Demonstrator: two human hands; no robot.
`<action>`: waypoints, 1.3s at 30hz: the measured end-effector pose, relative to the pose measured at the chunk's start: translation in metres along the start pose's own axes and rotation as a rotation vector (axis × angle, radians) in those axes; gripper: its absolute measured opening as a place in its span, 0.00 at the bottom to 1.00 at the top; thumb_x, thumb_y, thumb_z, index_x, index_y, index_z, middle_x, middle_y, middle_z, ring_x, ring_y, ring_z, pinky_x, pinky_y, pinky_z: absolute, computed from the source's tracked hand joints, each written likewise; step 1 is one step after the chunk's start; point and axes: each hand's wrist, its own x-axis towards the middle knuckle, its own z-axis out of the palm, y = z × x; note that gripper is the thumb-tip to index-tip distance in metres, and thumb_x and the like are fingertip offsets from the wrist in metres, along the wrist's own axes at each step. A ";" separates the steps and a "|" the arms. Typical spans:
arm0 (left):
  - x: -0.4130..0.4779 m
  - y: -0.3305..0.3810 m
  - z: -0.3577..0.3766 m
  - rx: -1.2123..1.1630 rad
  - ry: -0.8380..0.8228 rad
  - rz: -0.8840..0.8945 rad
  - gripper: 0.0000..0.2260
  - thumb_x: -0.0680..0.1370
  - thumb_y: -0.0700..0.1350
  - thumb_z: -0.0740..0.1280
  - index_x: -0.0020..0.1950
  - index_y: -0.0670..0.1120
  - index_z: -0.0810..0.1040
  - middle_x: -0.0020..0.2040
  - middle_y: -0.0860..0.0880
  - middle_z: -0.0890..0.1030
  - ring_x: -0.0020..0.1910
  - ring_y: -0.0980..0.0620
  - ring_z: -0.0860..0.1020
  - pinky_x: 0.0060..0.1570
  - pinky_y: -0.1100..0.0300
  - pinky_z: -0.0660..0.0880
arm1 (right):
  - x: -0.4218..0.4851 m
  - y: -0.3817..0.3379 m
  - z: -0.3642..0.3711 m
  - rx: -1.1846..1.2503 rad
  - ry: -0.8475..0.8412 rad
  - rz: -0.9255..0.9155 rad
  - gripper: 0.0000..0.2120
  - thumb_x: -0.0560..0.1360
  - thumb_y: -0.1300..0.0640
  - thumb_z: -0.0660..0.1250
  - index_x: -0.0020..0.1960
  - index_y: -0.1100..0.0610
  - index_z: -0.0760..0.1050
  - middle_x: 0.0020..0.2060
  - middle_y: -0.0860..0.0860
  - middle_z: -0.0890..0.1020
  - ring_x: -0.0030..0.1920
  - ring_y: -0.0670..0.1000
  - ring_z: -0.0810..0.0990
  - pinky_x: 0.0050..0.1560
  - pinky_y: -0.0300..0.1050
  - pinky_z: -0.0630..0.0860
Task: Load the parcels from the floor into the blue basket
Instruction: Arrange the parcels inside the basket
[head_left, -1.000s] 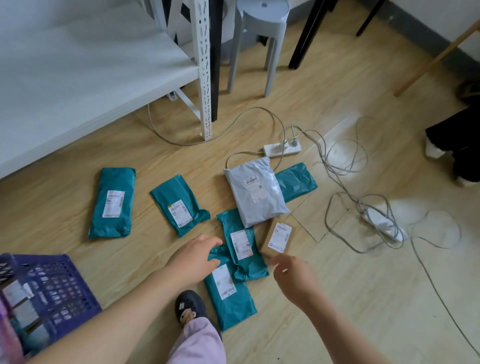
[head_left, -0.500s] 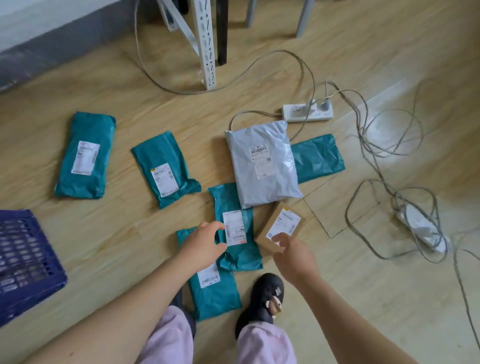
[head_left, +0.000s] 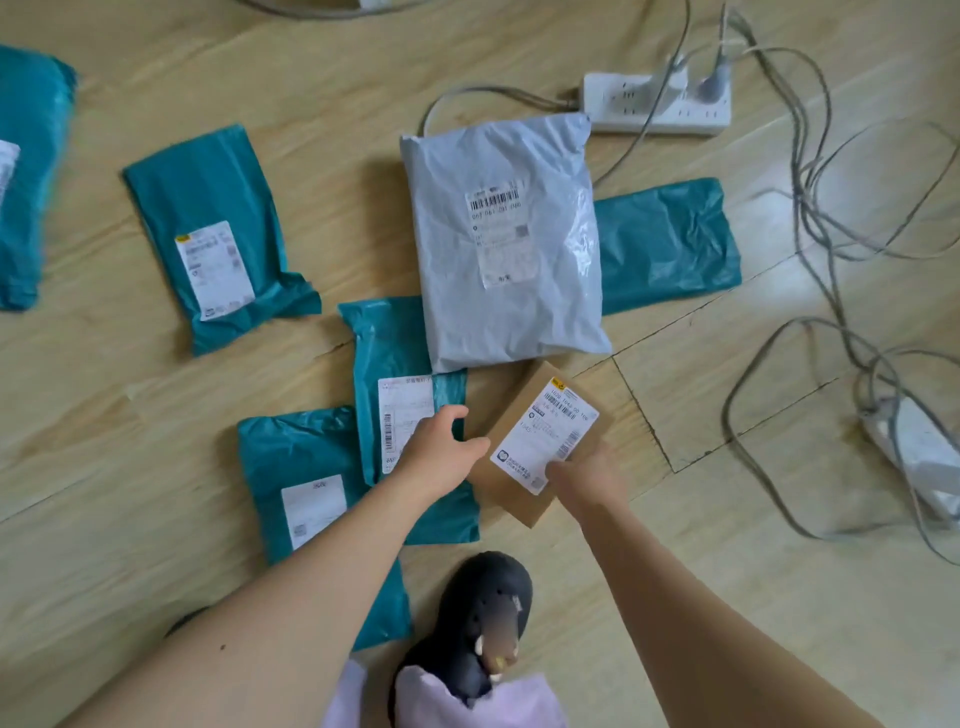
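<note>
Labels: your box (head_left: 540, 431) carries a white slip with barcodes, a digit row, a yellow mark at the far corner and a round blue-green icon at the near one. The digits are too blurred to trust. Grey mailer (head_left: 504, 239): white slip under clear tape, barcode over a digit row, also unreadable. Left teal mailer (head_left: 218, 239), middle teal mailer (head_left: 395, 364) and near teal mailer (head_left: 301, 467) each show a white slip with blurred print. Right teal mailer (head_left: 667, 244) lies plain film up. Another teal mailer (head_left: 26, 176) is cut by the left edge.

Materials: the box is flat brown cardboard. The mailers are glossy, crinkled poly film, and the grey one is puffy.

All parcels lie on the floor (head_left: 104, 415), pale wood-look planks. The grey mailer overlaps the middle and right teal ones. The middle one overlaps the near one. The box sits just beside the grey mailer's near edge.

Your left grip (head_left: 441, 457) is spread over the middle teal mailer, thumb by the box's left edge; contact unclear. Your right grip (head_left: 587, 478) pinches the box's near right corner, thumb on the slip.

A white power strip (head_left: 657, 104) with two plugs sits beyond the grey mailer. Grey cables (head_left: 810, 218) loop to the right. A black perforated shoe (head_left: 483, 613) shows between your arms.
</note>
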 end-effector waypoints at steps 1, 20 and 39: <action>0.008 0.002 0.004 0.000 -0.018 0.004 0.25 0.77 0.48 0.64 0.73 0.51 0.62 0.73 0.47 0.64 0.69 0.49 0.66 0.60 0.59 0.64 | 0.010 0.003 0.006 0.090 -0.014 0.030 0.20 0.70 0.63 0.62 0.62 0.63 0.70 0.52 0.56 0.81 0.46 0.55 0.79 0.36 0.42 0.72; -0.078 0.036 -0.046 -0.279 -0.131 -0.003 0.28 0.76 0.40 0.65 0.74 0.54 0.61 0.52 0.59 0.73 0.54 0.55 0.72 0.54 0.61 0.66 | -0.097 -0.053 -0.011 0.648 -0.009 0.006 0.10 0.70 0.68 0.63 0.44 0.55 0.69 0.39 0.50 0.78 0.37 0.48 0.77 0.33 0.41 0.70; -0.370 0.019 -0.305 -0.507 0.287 0.234 0.29 0.77 0.35 0.62 0.75 0.53 0.58 0.59 0.55 0.71 0.56 0.58 0.70 0.41 0.73 0.67 | -0.434 -0.229 -0.011 0.394 -0.156 -0.488 0.29 0.69 0.71 0.56 0.67 0.52 0.64 0.54 0.48 0.78 0.53 0.53 0.78 0.56 0.55 0.77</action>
